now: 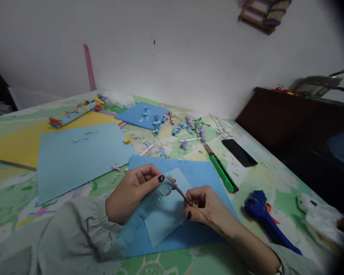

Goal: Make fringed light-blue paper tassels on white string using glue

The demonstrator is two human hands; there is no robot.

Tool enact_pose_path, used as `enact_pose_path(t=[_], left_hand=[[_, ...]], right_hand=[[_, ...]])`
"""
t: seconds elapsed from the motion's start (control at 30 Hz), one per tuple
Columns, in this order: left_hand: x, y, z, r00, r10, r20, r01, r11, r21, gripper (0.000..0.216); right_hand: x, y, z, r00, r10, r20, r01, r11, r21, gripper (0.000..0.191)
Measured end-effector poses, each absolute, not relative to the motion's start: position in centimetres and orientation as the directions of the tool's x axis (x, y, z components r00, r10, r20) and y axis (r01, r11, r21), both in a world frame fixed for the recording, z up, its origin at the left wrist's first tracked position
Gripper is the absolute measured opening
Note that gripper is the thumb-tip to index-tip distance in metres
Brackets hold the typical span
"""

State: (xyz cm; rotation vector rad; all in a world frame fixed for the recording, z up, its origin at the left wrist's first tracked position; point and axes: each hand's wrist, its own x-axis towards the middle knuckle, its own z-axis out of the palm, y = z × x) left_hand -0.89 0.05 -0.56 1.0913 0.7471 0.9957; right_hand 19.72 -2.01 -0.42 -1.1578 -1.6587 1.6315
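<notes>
The left hand pinches the end of a fringed pale-blue paper strip above a blue sheet on the desk. The right hand is closed around a thin stick, its tip touching that end.

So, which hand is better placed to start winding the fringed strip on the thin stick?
Probably the right. The right hand pinches the thin stick, whose tip meets the fringed strip; the left hand is busy pinching that strip.
</notes>
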Motion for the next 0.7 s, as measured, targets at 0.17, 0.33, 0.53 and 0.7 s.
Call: enact_pose_path(t=[0.17,0.33,0.53,0.7], left_hand=[[-0.89,-0.04,-0.51,0.388,0.921,-0.023,-0.272,0.138,0.952,0.016],[-0.86,-0.15,-0.34,0.385,0.923,-0.024,-0.268,0.136,0.954,0.016],[-0.88,-0.09,-0.24,0.378,0.925,-0.032,-0.259,0.139,0.956,0.017],[-0.95,-0.13,-0.47,0.386,0.922,-0.027,-0.269,0.141,0.953,0.017]], right_hand=[[19.61,-1.99,-0.43,-0.472,0.854,-0.219,0.235,-0.117,-0.965,0.048],[19.61,-1.99,-0.48,-0.468,0.856,-0.220,0.228,-0.123,-0.966,0.048],[19.59,-1.99,-0.47,-0.473,0.855,-0.213,0.223,-0.117,-0.968,0.046],[19.57,-1.98,-0.40,-0.474,0.853,-0.217,0.226,-0.120,-0.967,0.047]])
